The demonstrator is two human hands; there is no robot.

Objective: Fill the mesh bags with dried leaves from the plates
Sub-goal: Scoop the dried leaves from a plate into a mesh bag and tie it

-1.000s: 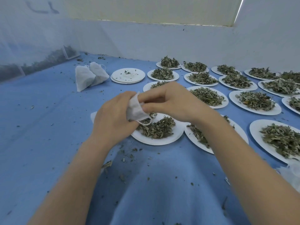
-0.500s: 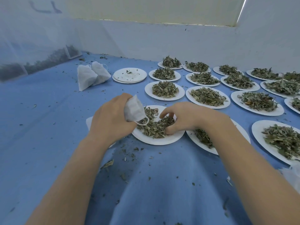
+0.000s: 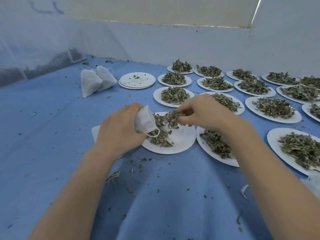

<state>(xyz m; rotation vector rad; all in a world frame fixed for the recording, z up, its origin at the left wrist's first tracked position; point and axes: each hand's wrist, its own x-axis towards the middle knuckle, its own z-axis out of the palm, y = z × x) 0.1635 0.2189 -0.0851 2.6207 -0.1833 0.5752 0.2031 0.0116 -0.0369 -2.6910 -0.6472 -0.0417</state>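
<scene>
My left hand (image 3: 119,130) grips a white mesh bag (image 3: 144,120) over the left side of a white plate (image 3: 181,141), the bag's mouth facing right and down. My right hand (image 3: 202,111) pinches a bunch of dried leaves (image 3: 173,116) just above that plate, close to the bag's mouth. More dried leaves (image 3: 160,137) lie on the plate under the bag. The right half of the plate is bare.
Several white plates heaped with dried leaves (image 3: 174,95) cover the blue cloth to the right and behind. A stack of near-empty plates (image 3: 137,80) and two filled mesh bags (image 3: 97,81) lie at the back left. White walls enclose the surface. Leaf crumbs are scattered near me.
My right hand dropped from the bag to the plate, gathered leaves, and now lifts a bunch toward the bag's mouth. My left hand kept holding the bag.
</scene>
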